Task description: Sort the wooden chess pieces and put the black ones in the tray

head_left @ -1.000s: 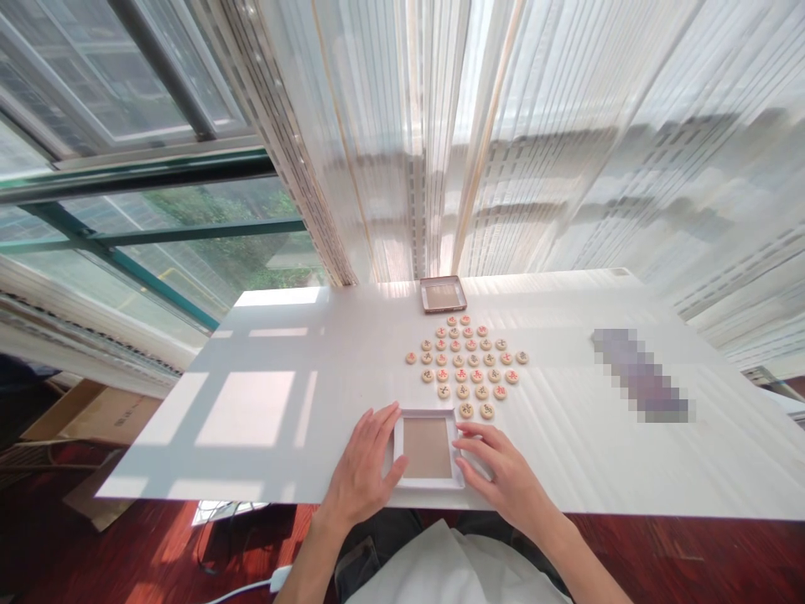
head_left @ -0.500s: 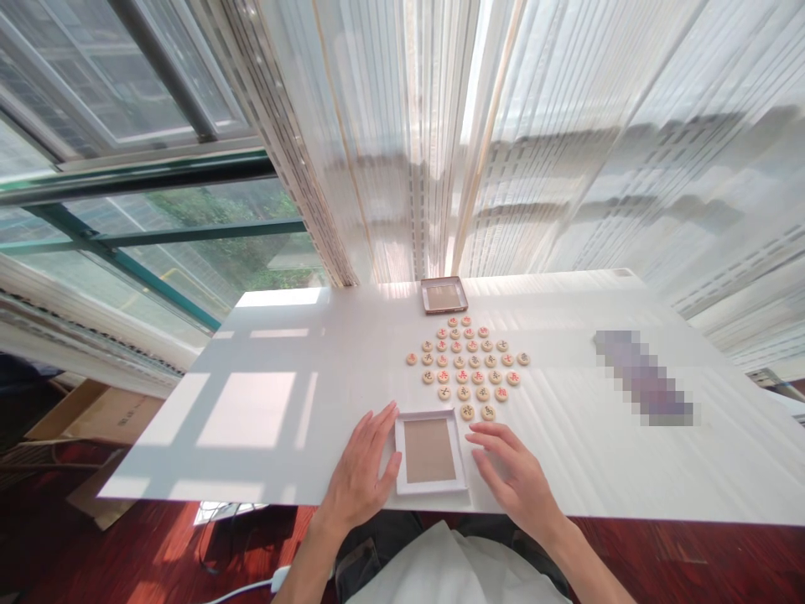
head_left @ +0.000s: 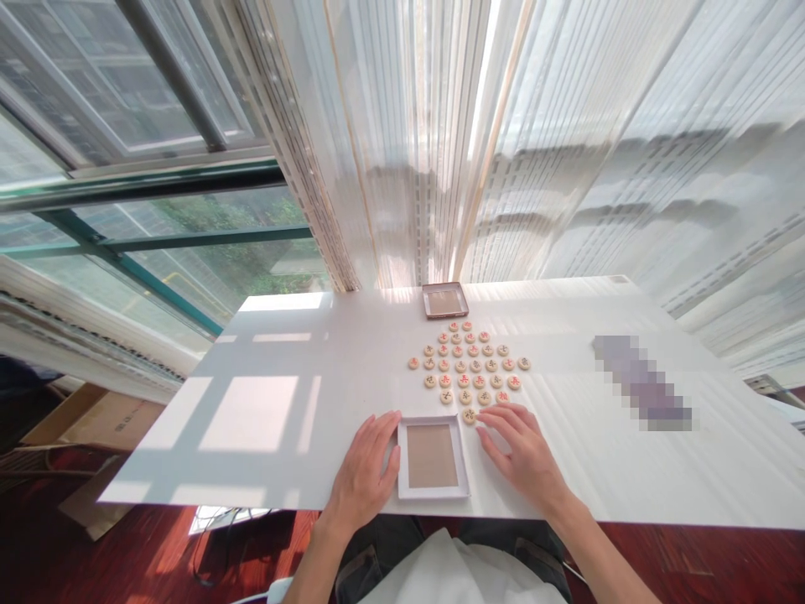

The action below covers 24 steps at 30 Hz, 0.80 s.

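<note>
On the table, round Chinese chess pieces (head_left: 461,366) with red or black characters lie flat in several rows. An open white-rimmed box tray (head_left: 465,470) with a brown bottom sits at the near edge. My left hand (head_left: 366,466) lies at the tray's left side, fingers stretched out, fingertips against its rim. To the right of the tray, my right hand (head_left: 525,453) is open, thumb apart from the fingers. Its fingertips are beside the nearest piece (head_left: 469,416) and cover the spot of the piece to its right. Whether they touch that piece is hidden.
A second shallow box part (head_left: 445,302) rests at the table's far edge, behind the pieces. A pixelated dark object (head_left: 641,382) lies to the right on the white table (head_left: 251,411). Strip curtains (head_left: 402,151) hang beyond; a cardboard box (head_left: 119,419) stands on the floor at left.
My right hand has moved slightly right and forward, and its fingers now hide the near right piece. My left hand stays at the tray. The view has shifted slightly.
</note>
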Motion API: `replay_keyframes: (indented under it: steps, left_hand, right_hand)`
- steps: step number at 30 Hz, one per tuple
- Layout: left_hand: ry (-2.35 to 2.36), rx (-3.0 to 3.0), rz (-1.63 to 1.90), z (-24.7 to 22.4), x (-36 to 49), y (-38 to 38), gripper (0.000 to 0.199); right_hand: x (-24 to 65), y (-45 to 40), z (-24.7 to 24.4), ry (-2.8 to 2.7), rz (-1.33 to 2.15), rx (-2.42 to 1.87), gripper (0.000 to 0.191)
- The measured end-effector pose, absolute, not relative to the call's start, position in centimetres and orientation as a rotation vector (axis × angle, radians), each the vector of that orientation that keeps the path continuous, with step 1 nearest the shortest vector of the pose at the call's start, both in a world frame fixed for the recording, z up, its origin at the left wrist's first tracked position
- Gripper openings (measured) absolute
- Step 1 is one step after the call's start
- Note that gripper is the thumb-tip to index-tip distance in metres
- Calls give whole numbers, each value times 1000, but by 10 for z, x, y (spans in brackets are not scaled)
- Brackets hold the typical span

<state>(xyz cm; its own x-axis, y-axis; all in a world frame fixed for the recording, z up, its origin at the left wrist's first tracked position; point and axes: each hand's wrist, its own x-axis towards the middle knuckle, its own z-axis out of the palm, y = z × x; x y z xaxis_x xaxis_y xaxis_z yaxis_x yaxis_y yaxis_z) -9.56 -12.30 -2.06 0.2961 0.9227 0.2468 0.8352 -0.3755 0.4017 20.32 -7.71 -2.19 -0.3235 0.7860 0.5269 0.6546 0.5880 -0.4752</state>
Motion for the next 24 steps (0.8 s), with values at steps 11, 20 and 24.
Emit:
replay_keyframes:
  steps: [11, 20, 24]
  left_hand:
    - [1607, 2348, 672, -17, -95, -125, 53]
    - [1611, 2347, 650, -15, -94, -125, 55]
    - [1597, 2360, 659, -17, -95, -125, 55]
  right_hand:
    - [191, -75, -26, -2134, 159, -1191, 19]
    - [189, -74, -26, -2146, 129, -1246, 16]
    - [188, -74, -25, -2130, 130, -1237, 14]
